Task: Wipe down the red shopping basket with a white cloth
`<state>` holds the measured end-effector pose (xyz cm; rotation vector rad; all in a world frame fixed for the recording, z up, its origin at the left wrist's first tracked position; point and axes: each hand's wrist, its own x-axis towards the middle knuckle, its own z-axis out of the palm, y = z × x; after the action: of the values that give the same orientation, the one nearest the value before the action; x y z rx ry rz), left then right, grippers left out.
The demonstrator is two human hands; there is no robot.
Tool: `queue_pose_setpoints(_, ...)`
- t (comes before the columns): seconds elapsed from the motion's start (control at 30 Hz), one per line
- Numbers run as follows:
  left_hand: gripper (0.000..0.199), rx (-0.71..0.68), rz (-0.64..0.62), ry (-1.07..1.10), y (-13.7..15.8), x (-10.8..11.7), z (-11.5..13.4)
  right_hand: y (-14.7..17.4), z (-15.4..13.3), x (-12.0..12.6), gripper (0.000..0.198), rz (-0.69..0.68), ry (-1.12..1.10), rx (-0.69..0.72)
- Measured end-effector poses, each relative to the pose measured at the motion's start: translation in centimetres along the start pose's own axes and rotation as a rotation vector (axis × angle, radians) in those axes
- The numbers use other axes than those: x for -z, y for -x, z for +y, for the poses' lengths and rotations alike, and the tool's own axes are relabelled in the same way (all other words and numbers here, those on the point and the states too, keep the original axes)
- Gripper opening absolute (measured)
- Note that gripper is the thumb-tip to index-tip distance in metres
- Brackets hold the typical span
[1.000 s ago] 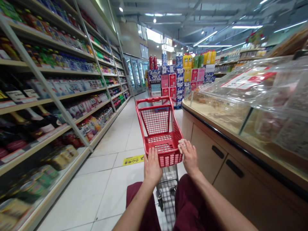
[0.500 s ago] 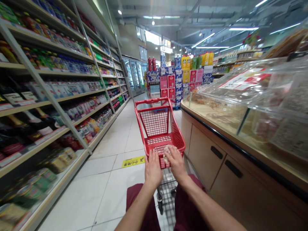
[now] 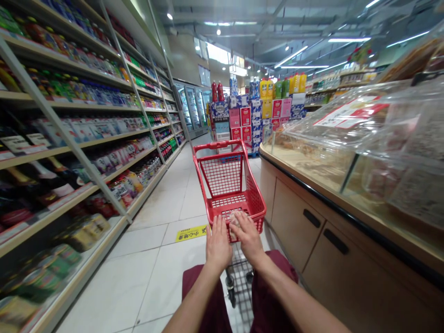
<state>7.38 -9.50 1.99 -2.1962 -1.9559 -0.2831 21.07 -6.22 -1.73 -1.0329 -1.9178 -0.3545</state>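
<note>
We are holding the light, rolling red cart [image 3: 231, 185] by its back edge, left hand [image 3: 218, 243] flat, right hand [image 3: 247, 233] curled around a pale crumpled thing [image 3: 234, 219].

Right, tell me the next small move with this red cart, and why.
Probably shift the right hand back out toward the right end of the red cart rim, for an evener push. Both hands sit close together at the near edge, the left hand flat on it, the right over a pale crumpled thing. The wooden counter runs close on the right, the aisle floor open ahead.
</note>
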Motion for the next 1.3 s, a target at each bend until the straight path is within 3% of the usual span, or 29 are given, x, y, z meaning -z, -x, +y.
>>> queue_pose_setpoints(0.2,0.074,-0.008,0.019,-0.001,0.2,0.0,0.0,0.2,3.0,1.4,0.040,0.057,0.100,-0.200)
queue_pose_setpoints(0.37,0.072,-0.019,-0.001,0.006,0.1,0.1,0.0,-0.5,-0.4,-0.2,0.036,-0.003,0.044,-0.001)
queue_pose_setpoints(0.43,0.070,-0.026,0.006,0.007,0.0,0.0,-0.5,-0.4,-0.1,0.0,0.036,-0.025,0.051,-0.003)
queue_pose_setpoints(0.6,0.064,0.031,0.018,0.017,-0.4,-0.3,-1.8,0.8,4.5,2.0,0.041,0.028,0.124,-0.209)
queue_pose_setpoints(0.8,0.050,0.082,-0.008,0.052,-1.2,1.7,-1.3,0.2,5.6,0.7,0.034,0.008,0.079,-0.163)
queue_pose_setpoints(0.93,0.042,0.041,-0.002,0.064,-1.4,2.8,0.9,-0.6,8.1,0.3,0.031,0.000,0.077,-0.148)
queue_pose_setpoints(1.03,0.038,-0.022,-0.003,0.093,-1.6,3.0,3.0,-1.2,11.2,1.0,0.036,-0.020,0.094,-0.226)
queue_pose_setpoints(1.13,0.044,-0.149,-0.019,0.123,-2.7,2.8,3.4,-1.7,13.0,2.1,0.040,-0.062,0.112,-0.324)
queue_pose_setpoints(1.2,0.052,-0.172,-0.032,0.091,-3.9,2.6,2.5,-1.8,12.3,2.6,0.039,-0.070,0.099,-0.336)
queue_pose_setpoints(1.3,0.058,-0.166,-0.053,-0.014,-5.6,2.0,1.1,-1.4,8.1,2.3,0.036,-0.047,0.041,-0.285)
